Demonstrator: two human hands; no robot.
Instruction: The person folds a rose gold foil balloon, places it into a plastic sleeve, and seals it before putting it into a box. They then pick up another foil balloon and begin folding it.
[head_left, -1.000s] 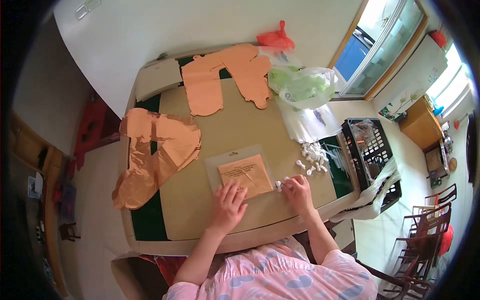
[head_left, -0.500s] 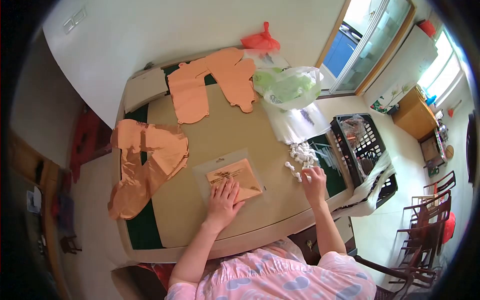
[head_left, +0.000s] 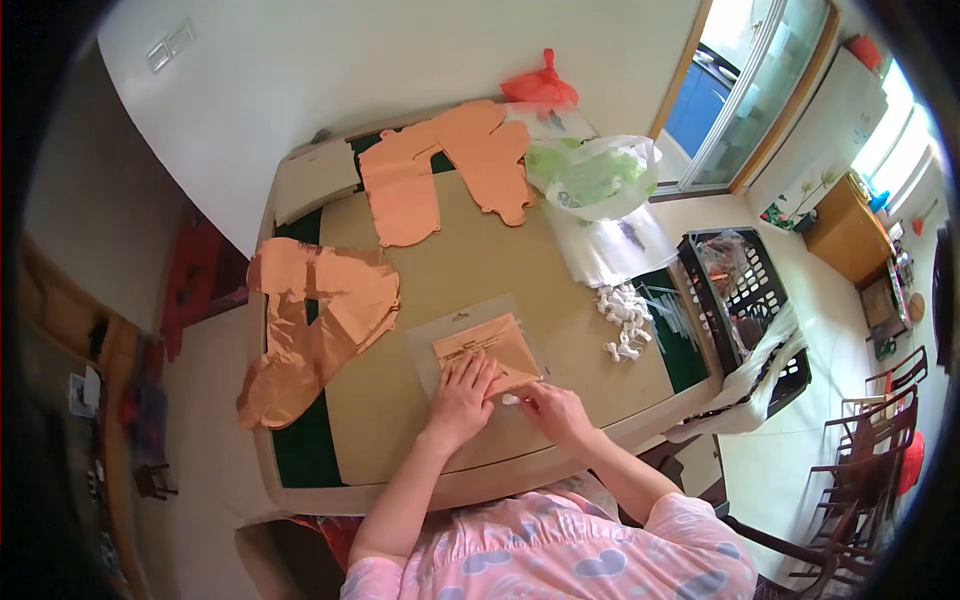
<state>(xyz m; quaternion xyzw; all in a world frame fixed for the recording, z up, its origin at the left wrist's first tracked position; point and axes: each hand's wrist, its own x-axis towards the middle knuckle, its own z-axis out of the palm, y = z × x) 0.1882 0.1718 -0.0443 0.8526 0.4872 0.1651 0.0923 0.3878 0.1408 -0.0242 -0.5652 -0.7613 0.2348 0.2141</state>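
My left hand (head_left: 462, 402) lies flat, fingers stretched, on a folded orange-copper foil piece (head_left: 508, 345) with dark print. Beneath that piece is a clear plastic pouch (head_left: 423, 345) with a hanging slot at its top. Beside the pouch's lower right corner, my right hand (head_left: 557, 412) is closed in a pinch on a small white bundle (head_left: 511, 399), partly hidden by the fingers. Similar white bundles form a pile (head_left: 624, 312) on the right of the table.
Flat copper foil shapes lie at the left (head_left: 320, 330) and back (head_left: 450, 160) of the table (head_left: 420, 270). Clear plastic sleeves (head_left: 610, 250), a green-white bag (head_left: 590, 175) and thin clear sticks (head_left: 668, 312) are at the right. A black crate (head_left: 735, 290) stands beyond the right edge.
My right hand has moved left from the white pile to the pouch, carrying a small white bundle. My left hand stays on the folded foil piece. The view has shifted slightly.
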